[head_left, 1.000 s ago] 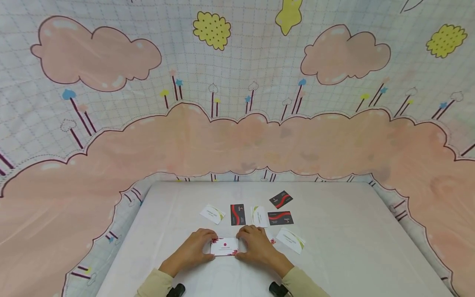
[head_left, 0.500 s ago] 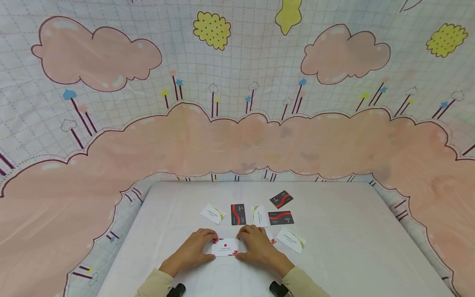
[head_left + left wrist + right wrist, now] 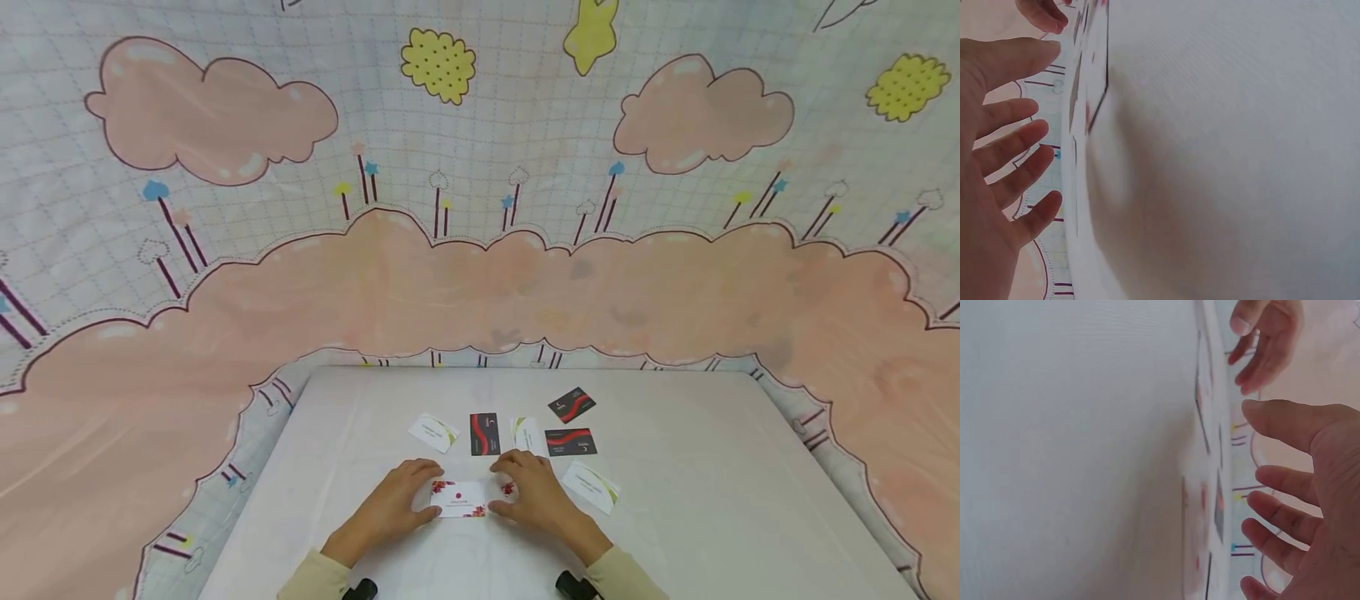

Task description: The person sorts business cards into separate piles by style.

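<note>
White card [image 3: 459, 498] with red flowers is lying flat on the desk [image 3: 712, 500] near its front edge, between the two hands, now more uncovered at its right end than a second ago because the right hand [image 3: 534, 497] has been sliding a little to the right. The left hand [image 3: 397, 505] is staying at the card's left edge with fingertips touching it, and both hands are lying relaxed with fingers nearly straight, gripping nothing. Six other cards [image 3: 571, 442] are lying spread just beyond the hands.
</note>
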The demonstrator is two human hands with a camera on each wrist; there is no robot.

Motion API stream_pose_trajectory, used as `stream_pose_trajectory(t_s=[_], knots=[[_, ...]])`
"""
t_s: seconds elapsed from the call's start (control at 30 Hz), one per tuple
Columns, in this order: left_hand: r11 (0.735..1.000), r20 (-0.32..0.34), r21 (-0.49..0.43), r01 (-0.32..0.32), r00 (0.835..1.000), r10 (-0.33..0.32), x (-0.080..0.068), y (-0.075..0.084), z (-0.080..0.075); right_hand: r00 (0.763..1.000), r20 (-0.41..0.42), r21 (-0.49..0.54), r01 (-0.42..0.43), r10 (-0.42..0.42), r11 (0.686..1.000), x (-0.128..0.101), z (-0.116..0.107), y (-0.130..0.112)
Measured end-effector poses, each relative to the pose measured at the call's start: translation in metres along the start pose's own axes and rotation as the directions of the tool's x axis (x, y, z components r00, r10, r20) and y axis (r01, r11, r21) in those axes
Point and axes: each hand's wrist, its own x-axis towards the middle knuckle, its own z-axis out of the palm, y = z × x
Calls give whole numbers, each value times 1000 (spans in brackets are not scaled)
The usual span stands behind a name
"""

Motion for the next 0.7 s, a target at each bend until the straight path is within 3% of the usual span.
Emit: stream_pose_trajectory(t_s=[0.33, 0.7], knots=[[1000, -133, -18, 3, 991, -5, 4, 26, -7, 993, -117, 62, 29, -22, 998, -13, -21, 11], [998, -264, -39, -47, 964, 35, 8, 46, -3, 975, -223, 88, 36, -15, 995, -24, -43, 23]])
